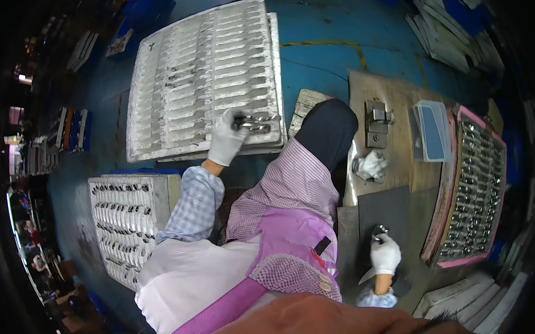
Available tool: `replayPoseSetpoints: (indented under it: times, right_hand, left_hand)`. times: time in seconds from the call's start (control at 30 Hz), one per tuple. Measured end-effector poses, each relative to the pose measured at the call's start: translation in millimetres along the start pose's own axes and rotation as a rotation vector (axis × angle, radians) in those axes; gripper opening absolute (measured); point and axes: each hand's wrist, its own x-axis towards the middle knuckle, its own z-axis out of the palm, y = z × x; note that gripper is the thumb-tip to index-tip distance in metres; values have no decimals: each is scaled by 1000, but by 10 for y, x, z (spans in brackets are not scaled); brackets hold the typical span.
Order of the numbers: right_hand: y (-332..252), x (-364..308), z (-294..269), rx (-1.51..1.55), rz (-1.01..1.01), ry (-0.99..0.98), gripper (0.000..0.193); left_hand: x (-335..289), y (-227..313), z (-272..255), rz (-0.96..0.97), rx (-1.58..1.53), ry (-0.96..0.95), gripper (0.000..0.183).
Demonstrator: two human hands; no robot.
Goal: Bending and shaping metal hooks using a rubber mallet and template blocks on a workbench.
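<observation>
I note white-gloved left hand [225, 139] gripping glossy silver metal pieces [258, 129], lower-right corner of grooved white tray [230, 55]; more mid-tray. Right hand [385, 257] grips small metal part [380, 229].

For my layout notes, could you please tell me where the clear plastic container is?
In the head view, the clear plastic container lies right of centre on the wooden tabletop, between the metal block and the pink-edged tray.

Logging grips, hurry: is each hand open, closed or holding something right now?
Left hand: closed on shiny metal at the white tray; piece count unclear.
Right hand: closed on a small metal piece.
</observation>
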Motion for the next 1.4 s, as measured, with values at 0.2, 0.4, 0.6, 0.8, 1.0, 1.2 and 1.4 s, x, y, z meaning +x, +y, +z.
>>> replayPoseSetpoints:
  times: [0.2, 0.4, 0.6, 0.8, 1.0, 1.2, 1.4]
  right_hand:
    - [-887, 759, -1009, 494, -354, -132, 15]
    - [-2634, 1351, -946, 541, -935, -56, 10]
    - [-3989, 1647, -269, 139, -1568, 168, 7]
    - [-4475, 1968, 507, 80, -1273, 299, 15]
    - [-4096, 1868, 81, 387, -1175, 242, 36]
    - [-3011, 1586, -138, 560, -842, 208, 30]
    - [-2483, 1275, -202, 750, -596, 169, 30]
  left_hand:
    - [8, -718, -73, -425, -271, -227, 27]
    - [-9, -960, -279, -211, 333, 36, 29]
    - [184, -1287, -184, -654, -1023, -347, 51]
    - [530, -1313, -64, -539, -827, -112, 45]
    - [527, -909, -91, -328, -249, 94, 41]
    - [691, -1235, -281, -234, -359, 246, 32]
    - [1138, -1711, -880, -350, 460, -29, 37]
